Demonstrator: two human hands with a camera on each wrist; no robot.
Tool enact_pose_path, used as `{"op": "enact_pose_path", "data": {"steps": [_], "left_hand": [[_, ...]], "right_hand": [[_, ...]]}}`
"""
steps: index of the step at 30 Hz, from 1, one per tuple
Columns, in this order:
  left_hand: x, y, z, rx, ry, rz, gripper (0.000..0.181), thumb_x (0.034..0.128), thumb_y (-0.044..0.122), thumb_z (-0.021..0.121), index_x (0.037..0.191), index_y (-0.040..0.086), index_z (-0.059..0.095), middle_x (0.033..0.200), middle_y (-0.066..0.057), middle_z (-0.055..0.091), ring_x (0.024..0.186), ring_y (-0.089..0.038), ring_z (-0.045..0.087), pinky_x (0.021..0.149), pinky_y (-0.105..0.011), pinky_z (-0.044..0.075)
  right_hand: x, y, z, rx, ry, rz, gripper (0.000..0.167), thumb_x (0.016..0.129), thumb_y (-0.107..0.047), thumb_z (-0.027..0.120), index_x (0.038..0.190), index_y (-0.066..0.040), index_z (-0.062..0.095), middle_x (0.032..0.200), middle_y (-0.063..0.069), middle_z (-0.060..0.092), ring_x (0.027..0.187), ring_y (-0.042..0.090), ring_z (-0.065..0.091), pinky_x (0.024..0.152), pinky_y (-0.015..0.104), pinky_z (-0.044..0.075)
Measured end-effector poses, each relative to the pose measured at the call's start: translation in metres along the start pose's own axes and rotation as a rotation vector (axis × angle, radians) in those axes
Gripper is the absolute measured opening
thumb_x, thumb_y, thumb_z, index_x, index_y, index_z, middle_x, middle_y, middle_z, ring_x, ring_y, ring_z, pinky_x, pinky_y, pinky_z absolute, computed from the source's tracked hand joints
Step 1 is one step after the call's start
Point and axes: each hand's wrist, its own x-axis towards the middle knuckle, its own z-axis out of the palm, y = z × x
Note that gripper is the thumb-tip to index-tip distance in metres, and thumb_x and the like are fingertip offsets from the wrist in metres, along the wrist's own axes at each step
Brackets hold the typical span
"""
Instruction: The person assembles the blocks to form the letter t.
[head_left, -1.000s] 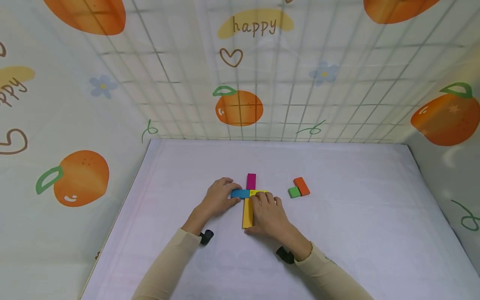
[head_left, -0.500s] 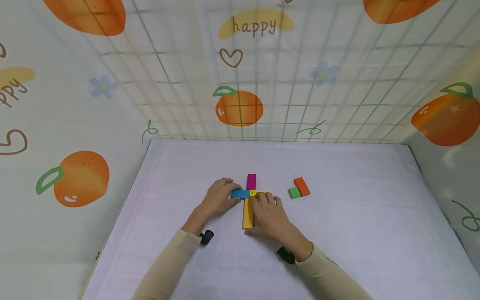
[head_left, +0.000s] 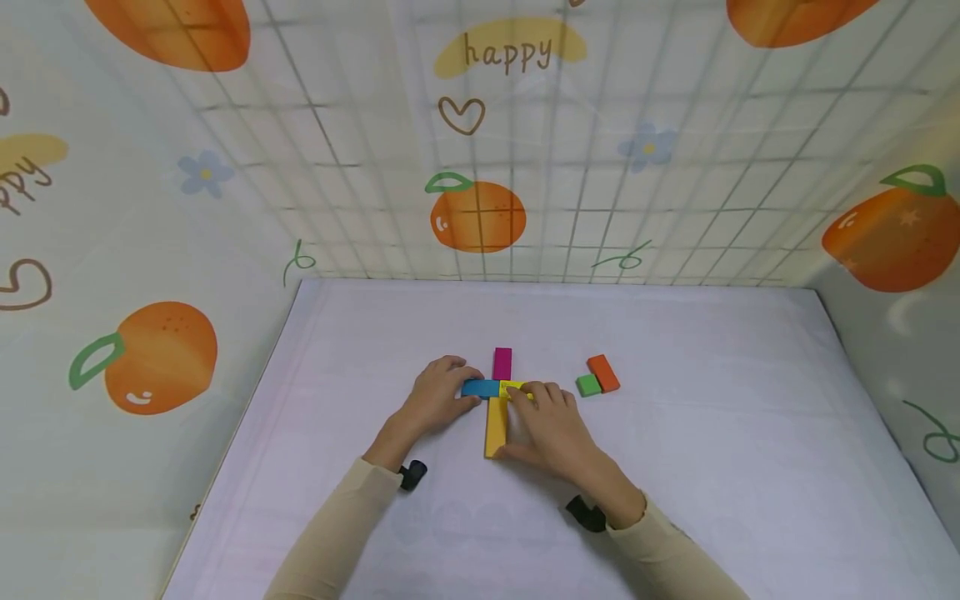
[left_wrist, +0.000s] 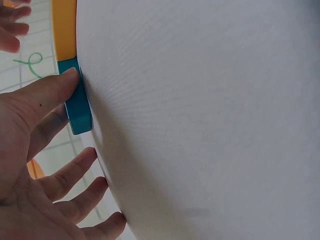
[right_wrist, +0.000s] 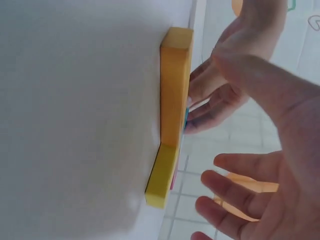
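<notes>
My left hand point(head_left: 438, 395) pinches the blue block point(head_left: 481, 388) between thumb and index finger; in the left wrist view the thumb presses on the block's side point(left_wrist: 79, 107). The blue block meets the yellow block point(head_left: 516, 388) end to end. A magenta block point(head_left: 502, 363) lies behind them, and the long orange-yellow block point(head_left: 496, 427) extends toward me. Over the yellow block and beside the long one is my right hand point(head_left: 555, 425). In the right wrist view that hand point(right_wrist: 295, 165) has its fingers spread, apart from the long block point(right_wrist: 175, 90) and the yellow block point(right_wrist: 161, 175).
To the right on the white table point(head_left: 720, 417) lie an orange-red block point(head_left: 603, 372) and a small green block point(head_left: 588, 385), side by side. Behind the table stands a patterned curtain point(head_left: 555, 208), with more curtain on both sides.
My right hand has let go of the long orange-yellow block and moved slightly to the right, showing more of that block. The left hand and the blocks have not visibly moved.
</notes>
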Motion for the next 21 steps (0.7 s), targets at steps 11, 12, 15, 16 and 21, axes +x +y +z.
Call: {"op": "enact_pose_path", "data": {"steps": [11, 12, 15, 16, 21], "left_hand": [[-0.001, 0.003, 0.0, 0.002, -0.011, -0.041, 0.04, 0.0911, 0.033, 0.075, 0.129, 0.023, 0.067, 0.144, -0.012, 0.049, 0.135, -0.033, 0.04, 0.109, -0.056, 0.035], [-0.001, 0.003, 0.0, 0.001, -0.011, -0.042, 0.04, 0.0911, 0.032, 0.075, 0.129, 0.023, 0.067, 0.144, -0.012, 0.049, 0.135, -0.033, 0.04, 0.109, -0.056, 0.035], [-0.001, 0.004, 0.0, 0.0, -0.009, -0.04, 0.04, 0.0914, 0.032, 0.075, 0.129, 0.023, 0.067, 0.144, -0.012, 0.049, 0.135, -0.033, 0.04, 0.109, -0.055, 0.035], [-0.001, 0.004, 0.0, -0.002, -0.007, -0.038, 0.04, 0.0913, 0.032, 0.075, 0.129, 0.023, 0.067, 0.144, -0.012, 0.049, 0.135, -0.033, 0.04, 0.109, -0.055, 0.035], [-0.001, 0.002, 0.0, -0.009, -0.003, -0.026, 0.038, 0.0917, 0.031, 0.075, 0.128, 0.023, 0.067, 0.144, -0.012, 0.05, 0.135, -0.033, 0.04, 0.109, -0.056, 0.035]], "right_hand": [[-0.013, 0.026, -0.007, 0.123, 0.11, 0.038, 0.075, 0.073, -0.046, 0.088, 0.132, -0.008, 0.061, 0.114, 0.008, 0.06, 0.103, 0.027, 0.052, 0.085, 0.045, 0.043], [-0.014, 0.028, -0.008, 0.135, 0.12, 0.039, 0.073, 0.074, -0.044, 0.088, 0.132, -0.008, 0.062, 0.113, 0.008, 0.06, 0.103, 0.026, 0.053, 0.085, 0.045, 0.043], [-0.018, 0.036, -0.011, 0.156, 0.153, 0.035, 0.067, 0.076, -0.04, 0.087, 0.13, -0.009, 0.064, 0.111, 0.007, 0.062, 0.103, 0.026, 0.055, 0.085, 0.045, 0.043], [-0.019, 0.039, -0.011, 0.161, 0.164, 0.033, 0.065, 0.077, -0.039, 0.087, 0.129, -0.008, 0.064, 0.11, 0.007, 0.062, 0.103, 0.026, 0.055, 0.085, 0.045, 0.043], [-0.025, 0.05, -0.015, 0.184, 0.196, 0.041, 0.059, 0.078, -0.034, 0.086, 0.126, -0.007, 0.066, 0.108, 0.007, 0.062, 0.101, 0.027, 0.055, 0.083, 0.046, 0.041]]}}
